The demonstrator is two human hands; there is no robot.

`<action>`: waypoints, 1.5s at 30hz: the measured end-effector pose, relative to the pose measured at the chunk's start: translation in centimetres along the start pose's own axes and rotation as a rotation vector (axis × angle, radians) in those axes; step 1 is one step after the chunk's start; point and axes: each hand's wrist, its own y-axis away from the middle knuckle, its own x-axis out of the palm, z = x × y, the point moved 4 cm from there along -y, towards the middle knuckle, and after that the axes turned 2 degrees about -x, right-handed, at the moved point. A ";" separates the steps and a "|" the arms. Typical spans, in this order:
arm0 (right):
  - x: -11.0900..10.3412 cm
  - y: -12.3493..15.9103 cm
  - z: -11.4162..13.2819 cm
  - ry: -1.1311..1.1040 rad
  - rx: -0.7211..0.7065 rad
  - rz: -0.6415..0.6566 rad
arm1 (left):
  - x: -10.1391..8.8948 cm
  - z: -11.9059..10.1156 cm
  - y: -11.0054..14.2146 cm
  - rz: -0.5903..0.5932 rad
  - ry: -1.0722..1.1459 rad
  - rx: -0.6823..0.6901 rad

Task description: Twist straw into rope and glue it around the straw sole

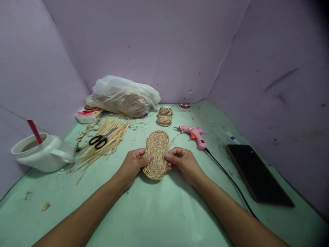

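Note:
A sole-shaped piece of coiled, braided straw is held just above the table between my two hands. My left hand grips its left edge, thumb on top and fingers underneath. On the opposite edge, my right hand pinches the rim near the narrower middle. A loose tail of the braid runs from the right edge up toward the glue gun. The pink hot glue gun lies on its side just beyond my right hand. Further back are smaller coiled straw pieces.
Black-handled scissors rest on loose straw strips at left. A white mug stands left of them. A plastic bag sits against the back wall, near a small dish. A black phone and the gun's cord lie right.

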 end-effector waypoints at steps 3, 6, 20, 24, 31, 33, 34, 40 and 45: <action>0.1 0.1 0.1 0.007 0.010 0.009 | 0.1 -0.1 0.0 0.019 0.002 0.011; 0.3 0.1 0.2 0.003 0.011 0.015 | 0.1 0.0 0.0 0.016 0.001 0.013; 0.2 0.1 0.2 0.005 0.025 0.055 | 0.1 0.3 0.0 0.033 0.015 -0.006; 0.1 0.2 0.1 0.001 0.058 0.074 | 0.4 0.3 0.1 0.024 0.011 -0.032; -0.2 0.4 0.5 0.041 0.124 0.034 | 0.0 0.0 0.1 -0.107 -0.125 -0.069; -0.8 0.5 1.0 0.089 0.128 -0.007 | -0.4 -0.2 0.0 -0.165 -0.202 -0.069; -1.0 0.5 1.2 0.109 0.127 -0.028 | -0.6 -0.3 -0.1 -0.189 -0.246 -0.072; -1.4 0.7 1.7 0.300 0.151 -0.104 | -1.7 -1.2 0.6 -0.259 -0.606 -0.135; -1.2 0.4 0.9 0.454 0.082 -0.128 | -2.4 -4.9 2.1 -0.541 -1.539 0.085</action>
